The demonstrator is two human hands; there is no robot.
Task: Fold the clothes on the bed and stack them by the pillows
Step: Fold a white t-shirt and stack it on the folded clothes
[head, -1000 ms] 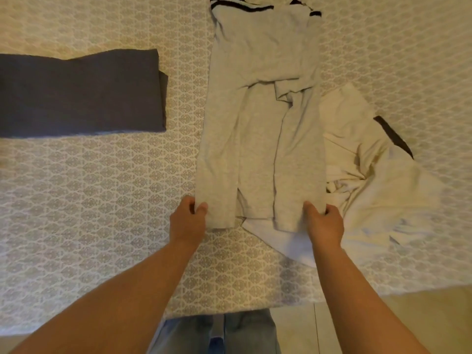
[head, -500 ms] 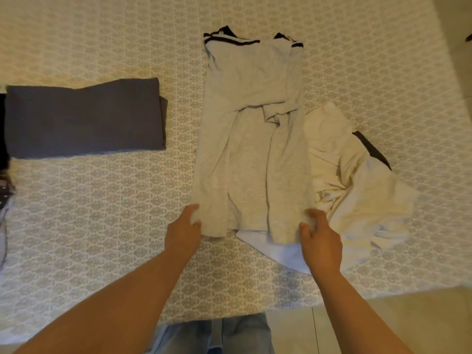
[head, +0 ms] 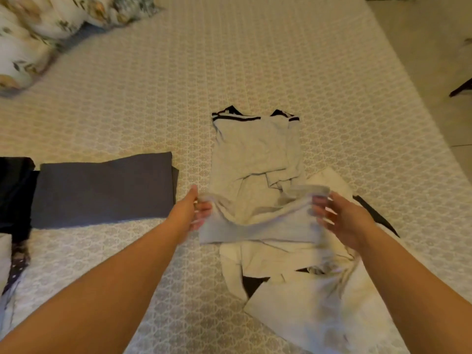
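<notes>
A light grey shirt (head: 251,159) with black trim at its far end lies lengthwise on the patterned bedspread (head: 229,60). Its near hem is lifted off the bed and carried toward the far end. My left hand (head: 194,213) pinches the hem's left corner, and my right hand (head: 339,215) pinches the right corner. A crumpled cream garment (head: 314,297) lies under and to the right of the shirt. A folded dark grey garment (head: 102,190) rests flat at the left. Floral pillows (head: 38,26) sit at the far left corner.
A black garment (head: 15,190) lies left of the folded grey one, and a dotted dark cloth (head: 15,267) sits at the left edge. The bed's right edge meets a tiled floor (head: 439,47). A dark furniture leg (head: 462,89) shows at far right.
Both hands took hold of the grey shirt's near hem, lifted it and carried it away from me. The view tilted up, and the pillows came into sight.
</notes>
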